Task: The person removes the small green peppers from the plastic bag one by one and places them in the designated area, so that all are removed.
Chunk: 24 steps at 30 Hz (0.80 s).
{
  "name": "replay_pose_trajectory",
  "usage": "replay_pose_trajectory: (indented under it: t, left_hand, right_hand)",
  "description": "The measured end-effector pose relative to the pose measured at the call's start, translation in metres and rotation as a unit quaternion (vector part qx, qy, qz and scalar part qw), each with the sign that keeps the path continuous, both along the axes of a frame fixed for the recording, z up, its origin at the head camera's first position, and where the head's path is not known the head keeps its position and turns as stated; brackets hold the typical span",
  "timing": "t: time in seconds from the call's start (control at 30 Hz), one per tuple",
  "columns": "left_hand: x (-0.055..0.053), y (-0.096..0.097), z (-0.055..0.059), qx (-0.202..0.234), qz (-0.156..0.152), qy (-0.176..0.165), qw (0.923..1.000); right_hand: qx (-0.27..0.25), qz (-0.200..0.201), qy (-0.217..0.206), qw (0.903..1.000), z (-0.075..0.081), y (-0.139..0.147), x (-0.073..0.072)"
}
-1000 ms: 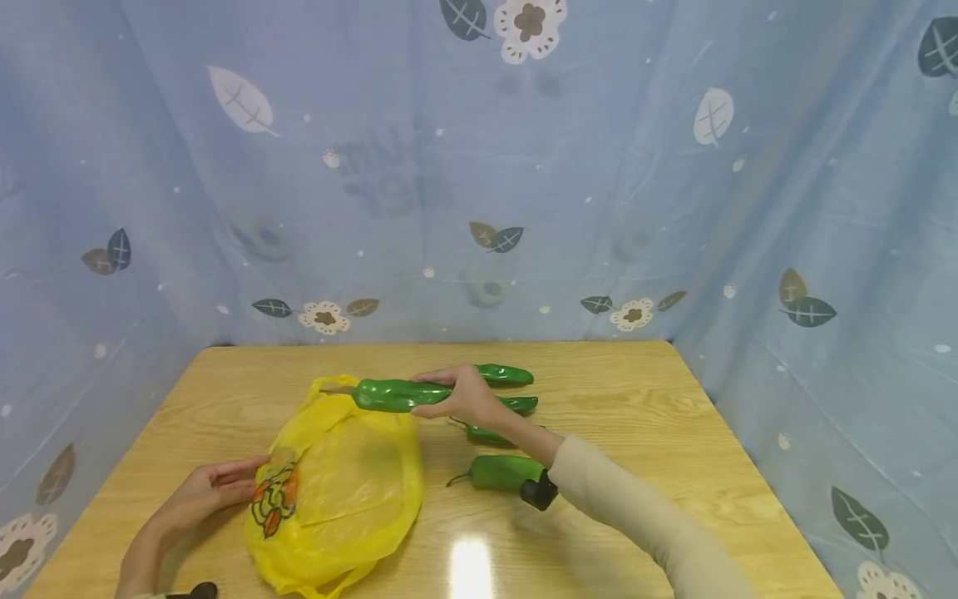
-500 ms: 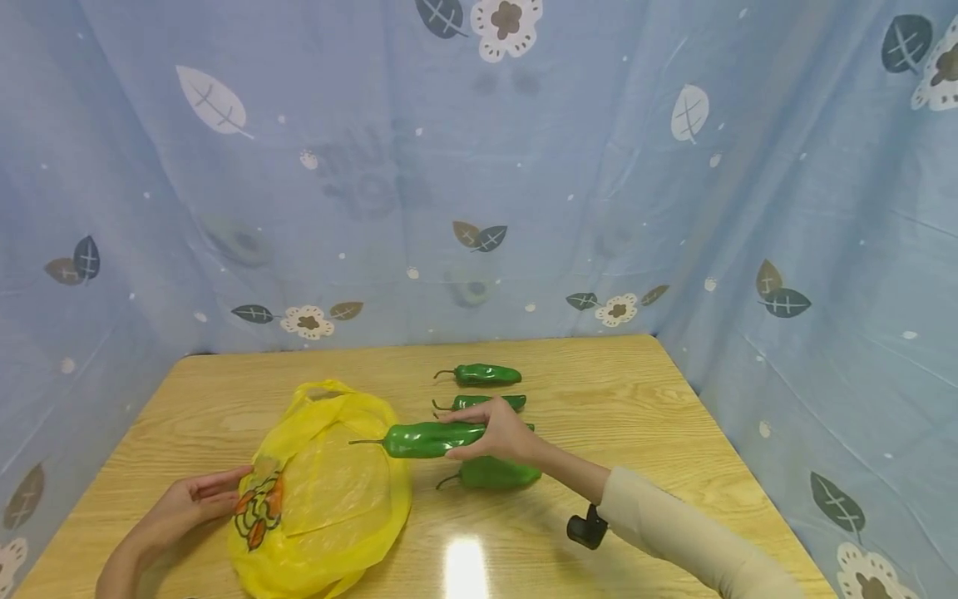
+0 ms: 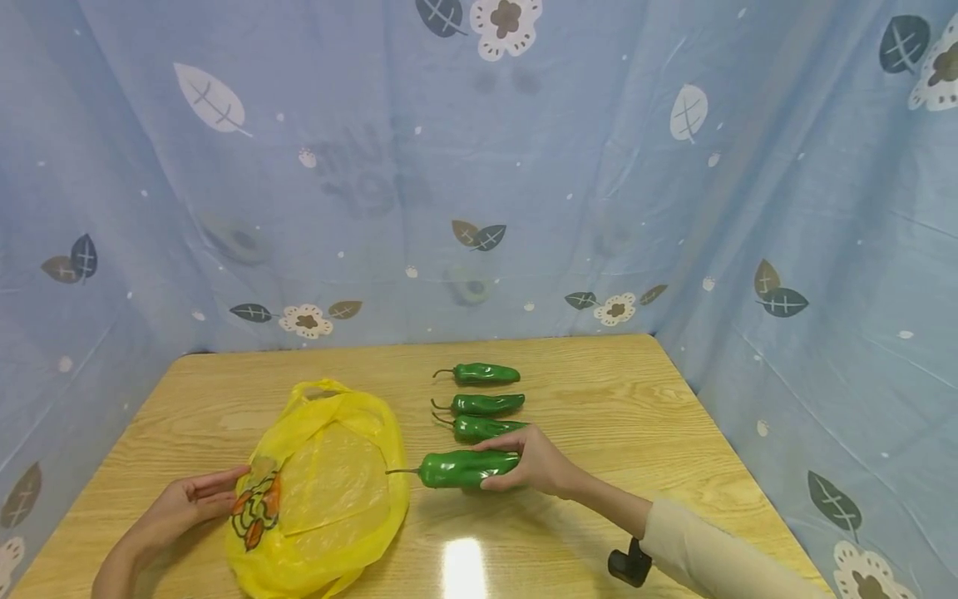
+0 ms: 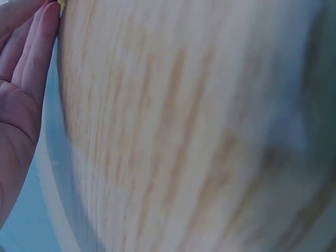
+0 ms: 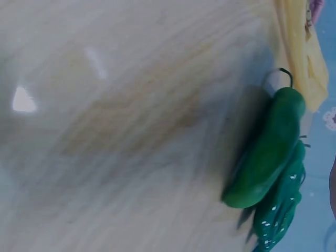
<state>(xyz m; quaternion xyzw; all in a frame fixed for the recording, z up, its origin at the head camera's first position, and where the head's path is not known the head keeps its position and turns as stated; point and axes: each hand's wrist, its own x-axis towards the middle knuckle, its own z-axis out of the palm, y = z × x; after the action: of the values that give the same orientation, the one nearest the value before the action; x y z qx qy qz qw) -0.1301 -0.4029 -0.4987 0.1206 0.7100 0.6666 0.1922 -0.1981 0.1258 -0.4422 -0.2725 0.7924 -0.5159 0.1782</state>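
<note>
My right hand grips the blunt end of a long green pepper, its stem pointing left. The pepper hangs close over the table and covers the front pepper of a column there in the head view. Behind it lie three green peppers, the nearest one partly behind my fingers. In the right wrist view a smooth pepper rests on the wood before a wrinkled one. My left hand pinches the left edge of a yellow plastic bag, which lies spread with its mouth upward.
The light wooden table is backed on three sides by a blue leaf-patterned curtain. A bright glare spot shines near the table's front. A dark wrist mount hangs from the right forearm.
My right hand has carried its pepper from above the bag's far rim rightward and nearer to me, down over the front pepper. My left hand stays at the bag. The head view shifted slightly.
</note>
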Motion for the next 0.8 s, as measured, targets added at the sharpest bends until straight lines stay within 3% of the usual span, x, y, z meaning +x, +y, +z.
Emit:
replay_pose_trajectory:
  t: [0.23,0.43,0.67,0.8]
  left_hand:
    - [0.000,0.000,-0.001,0.014,-0.008,-0.005,0.9999]
    - [0.001,0.000,0.000,0.002,0.009,-0.019,0.9998]
    - [0.000,0.001,-0.001,0.023,-0.005,-0.011,0.9997]
    - [0.001,0.001,0.000,-0.004,0.011,-0.013,0.9998]
  right_hand:
    - [-0.010,0.006,-0.009,0.9999,-0.013,0.016,0.012]
    - [-0.012,0.006,-0.010,0.9999,-0.021,0.025,0.019]
    - [0.003,0.006,-0.005,1.0000,-0.035,0.034,0.026]
    - [-0.004,0.010,0.003,0.9999,-0.039,0.037,0.029]
